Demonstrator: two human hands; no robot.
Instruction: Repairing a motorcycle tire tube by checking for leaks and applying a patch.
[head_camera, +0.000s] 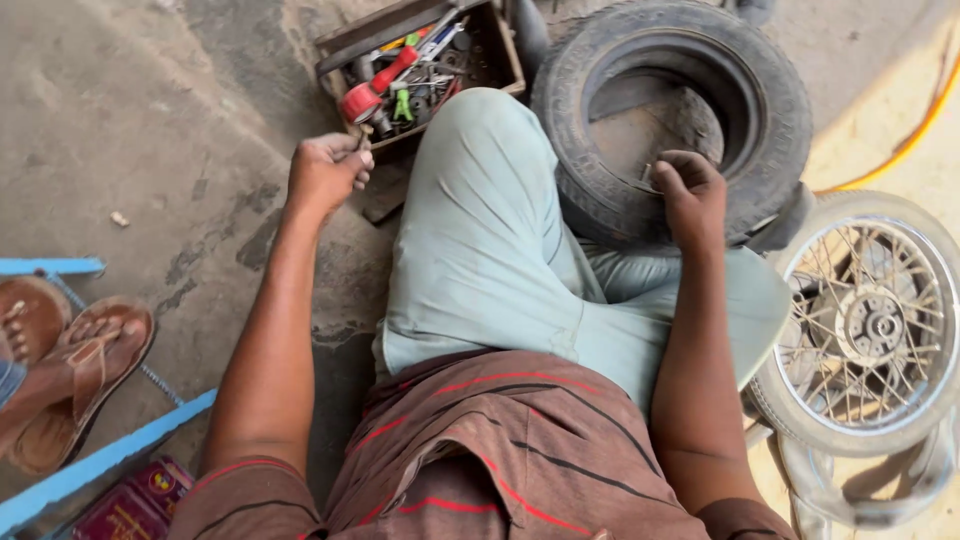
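Left hand (325, 172) clenched on a small item, mostly hidden. Right hand (690, 195) curled, grasping black rubber tyre (600, 190) rim. Wooden toolbox (420, 65) contents jumbled, partly knee-covered.

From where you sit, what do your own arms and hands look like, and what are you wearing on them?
Both arms are bare from above the elbow down. The left hand and right hand wear no gloves, rings or watch that I can see. Short sleeves of a brown shirt with thin red and dark stripes end near the upper arms.
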